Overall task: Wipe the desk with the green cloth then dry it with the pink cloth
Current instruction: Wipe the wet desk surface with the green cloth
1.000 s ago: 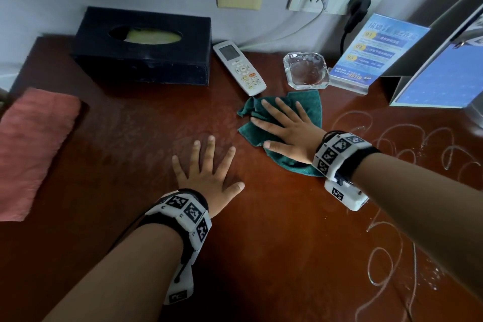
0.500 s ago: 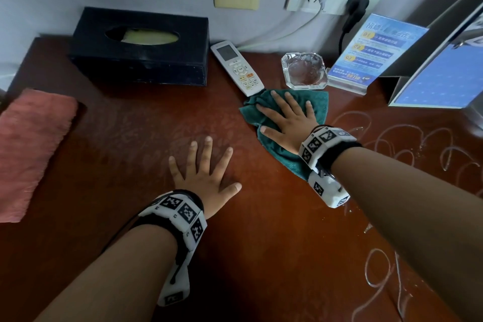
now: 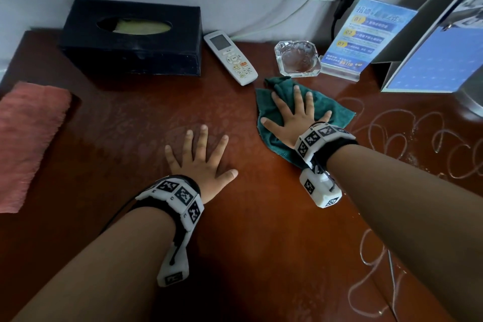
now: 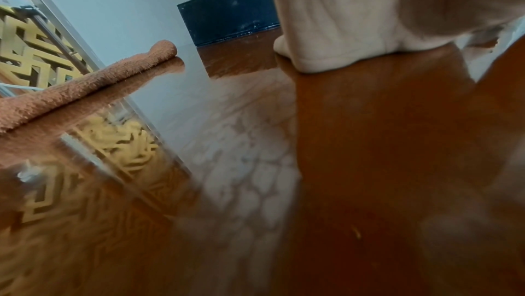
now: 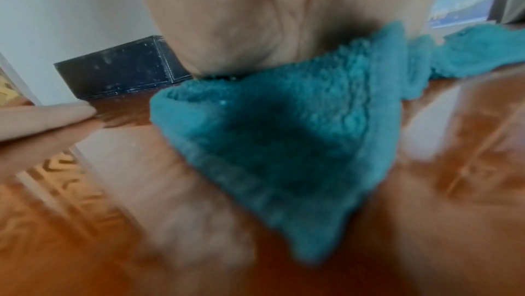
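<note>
Cloths numbered two on the glossy reddish-brown wooden counter (image 3: 261, 230): one crumpled dark green terry cloth (image 3: 329, 110) and one folded pink terry cloth (image 3: 28, 133). I counted one of each other item along the wall: one black rectangular tissue box (image 3: 133, 44), one white remote control (image 3: 231, 57), one clear glass ashtray (image 3: 298, 59) and one blue printed card in a clear stand (image 3: 363, 36).

Both hands were in view. My right hand (image 3: 295, 120) lay palm down on the green cloth, its fingers (image 3: 296, 97) straight and spread wide, pressing the fabric flat against the counter rather than gripping it. The green cloth sat just in front of the ashtray and just right of the remote's near end; whether it touched either I could not tell. White looping streaks (image 3: 407, 136) marked the counter to the right of it.

My left hand (image 3: 201, 162) rested flat on bare wood near the middle, fingers (image 3: 203, 138) straight and fanned apart, holding nothing. The pink cloth lay at the far left edge, well apart from both hands.
</note>
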`<action>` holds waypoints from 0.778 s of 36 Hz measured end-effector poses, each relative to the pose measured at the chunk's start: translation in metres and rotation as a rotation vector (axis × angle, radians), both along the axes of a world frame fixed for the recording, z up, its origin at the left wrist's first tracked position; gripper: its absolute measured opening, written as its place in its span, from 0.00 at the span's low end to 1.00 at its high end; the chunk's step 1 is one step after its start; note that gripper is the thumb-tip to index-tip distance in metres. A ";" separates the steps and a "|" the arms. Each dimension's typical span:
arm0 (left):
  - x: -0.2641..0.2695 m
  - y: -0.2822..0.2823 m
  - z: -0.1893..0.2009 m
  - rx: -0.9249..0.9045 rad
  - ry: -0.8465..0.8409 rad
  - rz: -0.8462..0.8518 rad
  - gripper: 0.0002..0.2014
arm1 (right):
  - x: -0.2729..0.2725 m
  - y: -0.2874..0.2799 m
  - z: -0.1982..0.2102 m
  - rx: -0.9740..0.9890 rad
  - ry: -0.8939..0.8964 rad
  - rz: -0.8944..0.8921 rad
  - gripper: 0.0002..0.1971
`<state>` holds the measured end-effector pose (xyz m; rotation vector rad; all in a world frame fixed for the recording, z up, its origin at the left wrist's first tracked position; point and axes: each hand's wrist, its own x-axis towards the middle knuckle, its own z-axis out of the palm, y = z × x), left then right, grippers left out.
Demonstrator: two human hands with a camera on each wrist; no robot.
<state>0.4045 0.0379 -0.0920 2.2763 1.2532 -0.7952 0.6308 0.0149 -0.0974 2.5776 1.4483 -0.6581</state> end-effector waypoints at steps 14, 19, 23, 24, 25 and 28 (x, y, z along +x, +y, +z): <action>-0.002 -0.003 0.001 0.042 -0.020 -0.003 0.36 | -0.029 -0.049 0.001 -0.033 0.017 -0.078 0.39; 0.001 -0.006 0.003 0.091 0.029 -0.009 0.36 | -0.034 -0.064 0.001 -0.043 0.028 -0.082 0.39; 0.003 -0.018 0.007 0.167 0.041 -0.027 0.35 | -0.039 -0.074 0.000 -0.047 0.027 -0.088 0.39; 0.003 -0.025 0.009 0.179 0.007 -0.028 0.34 | -0.041 -0.076 0.000 -0.049 0.025 -0.087 0.39; 0.002 -0.033 0.010 0.184 -0.028 -0.032 0.33 | -0.042 -0.078 0.000 -0.052 0.023 -0.087 0.39; -0.005 -0.060 0.011 0.153 -0.101 -0.051 0.31 | -0.045 -0.082 0.001 -0.057 0.018 -0.093 0.39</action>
